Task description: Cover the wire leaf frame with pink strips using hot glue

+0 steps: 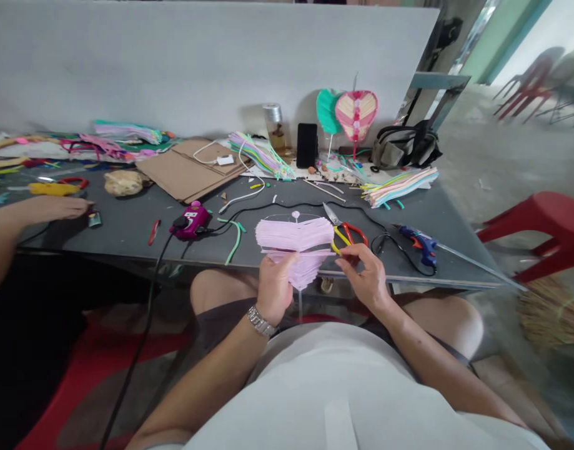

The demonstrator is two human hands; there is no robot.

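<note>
A pale pink heart-shaped fan made of straws (296, 247) is held upright over the near table edge. My left hand (273, 287), with a metal watch at the wrist, grips its lower left part, fingers wrapped. My right hand (365, 275) pinches the fan's right edge at a straw end. Just behind the fan lie scissors with red and yellow handles (343, 230). A blue glue gun (420, 244) lies to the right on the dark table (127, 234).
Another person's hand (52, 207) rests on the table at far left. A purple power strip (191, 220) with black cable, straw bundles (399, 185), cardboard (188, 169), finished heart fans (355, 114), a phone, a jar and a bag line the back. Red plastic stool (539, 228) at right.
</note>
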